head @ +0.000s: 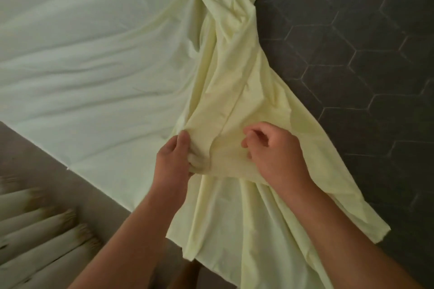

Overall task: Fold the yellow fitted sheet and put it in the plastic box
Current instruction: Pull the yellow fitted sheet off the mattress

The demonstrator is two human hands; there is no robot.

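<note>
Step in hand: locating a corner of the pale yellow cotton fitted sheet (pixel 232 91). The left hand (pixel 175 159) pinches a bunched fold; the right hand (pixel 273 148) curls over the cloth, its grip hidden. Next, seat both hands inside matching corners.

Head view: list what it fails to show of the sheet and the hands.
Sheet: cut off by the top and bottom edges, so its corners and full extent are unseen.
Left hand: fingertips buried in a sheet fold.
Right hand: fingers curled; whether they pinch cloth is unclear.
Plastic box: outside the frame.
Pale ridged thing, bottom left: blurred, cut by the edge.
</note>
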